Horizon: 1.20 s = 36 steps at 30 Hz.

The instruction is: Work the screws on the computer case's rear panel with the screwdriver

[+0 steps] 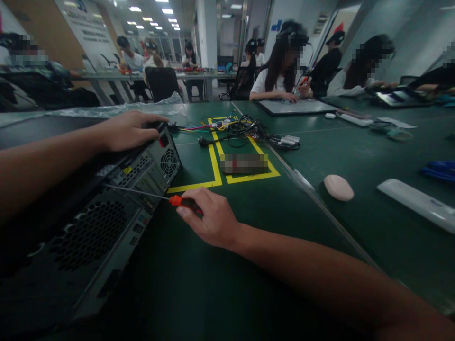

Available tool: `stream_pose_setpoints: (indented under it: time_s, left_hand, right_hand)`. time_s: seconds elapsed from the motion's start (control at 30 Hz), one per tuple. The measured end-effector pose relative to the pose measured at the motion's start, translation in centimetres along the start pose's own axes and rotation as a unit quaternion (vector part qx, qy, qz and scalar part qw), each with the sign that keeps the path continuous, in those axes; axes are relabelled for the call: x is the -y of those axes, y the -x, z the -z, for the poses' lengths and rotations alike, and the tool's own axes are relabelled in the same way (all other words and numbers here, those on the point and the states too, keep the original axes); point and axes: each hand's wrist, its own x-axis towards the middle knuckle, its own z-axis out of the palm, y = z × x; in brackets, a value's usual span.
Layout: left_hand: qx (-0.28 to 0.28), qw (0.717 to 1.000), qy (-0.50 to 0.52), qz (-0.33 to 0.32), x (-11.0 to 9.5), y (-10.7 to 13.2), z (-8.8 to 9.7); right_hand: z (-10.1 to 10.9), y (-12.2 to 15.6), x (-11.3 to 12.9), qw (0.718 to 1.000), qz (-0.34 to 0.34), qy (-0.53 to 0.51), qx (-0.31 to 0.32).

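Two hands: the right hand (213, 218) grips, and the left hand (131, 130), between ten and eleven o'clock from it, lies unclenched over the top edge of the computer case (152, 170).
Right grip: fingers curled around the dark rear of the screwdriver (176, 201), its orange collar showing just beyond the thumb and forefinger.
Screwdriver shaft: runs from the grip toward nine o'clock, across the rear panel; whether its tip sits on a screw cannot be told.
Computer case: from nine to eleven o'clock of the right hand, tilted in view, with the round fan grille (168, 162) toward half past ten and the honeycomb vent (92, 232) near nine.
Cables (245, 125): tangled between twelve and one o'clock, over yellow tape (216, 166).
Pixelated object: at one o'clock, within the tape.
Pink object (338, 187): between two and three o'clock.
White bar (419, 203): near three o'clock.
Co-worker (270, 80): seated toward one o'clock, beyond the cables.
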Motion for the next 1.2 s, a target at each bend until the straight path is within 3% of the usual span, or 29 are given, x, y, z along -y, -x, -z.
stream_pose_setpoints:
  time_s: [0.27,1.2]
  left_hand:
    - [0.009,1.0,-0.001,-0.001,0.47,-0.09,0.0]
    - [-0.001,1.0,-0.01,-0.018,-0.29,0.04,0.19]
  right_hand:
    - [0.05,-0.16,0.11,1.0,0.0,0.001,0.025]
    - [-0.18,0.05,-0.15,1.0,0.007,0.007,0.013]
